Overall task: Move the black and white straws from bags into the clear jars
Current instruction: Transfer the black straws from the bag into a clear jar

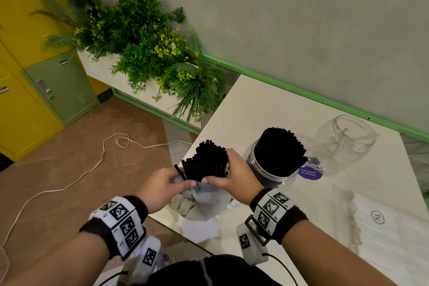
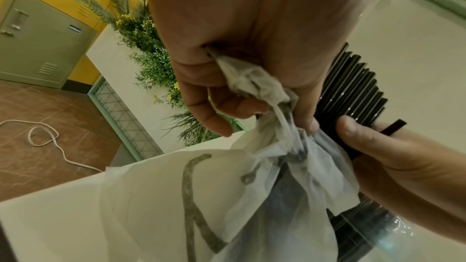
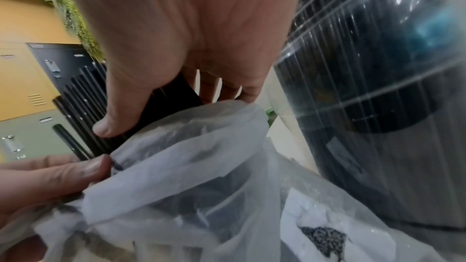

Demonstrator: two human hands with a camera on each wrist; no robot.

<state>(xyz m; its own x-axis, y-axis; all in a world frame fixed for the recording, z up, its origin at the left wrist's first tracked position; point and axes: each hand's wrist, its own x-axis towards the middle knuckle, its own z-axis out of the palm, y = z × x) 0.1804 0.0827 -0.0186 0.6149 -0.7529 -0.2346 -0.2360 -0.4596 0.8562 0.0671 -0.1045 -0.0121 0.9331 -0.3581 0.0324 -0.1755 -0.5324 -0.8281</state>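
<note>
The full jar [image 1: 274, 165] crowds just right of my hands; bare surface [image 1: 255, 109] lies open beyond, toward the wall

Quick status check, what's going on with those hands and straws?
Left hand grips bag. Right hand grips black straws, half out. Nearer jar full; far jar empty. Nothing blocking.

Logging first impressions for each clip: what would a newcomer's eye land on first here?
The bundle of black straws at the table's near edge, gripped by the right hand while the left hand holds the white bag. Just right stands a clear jar packed with black straws, with an empty jar beyond it.
</note>
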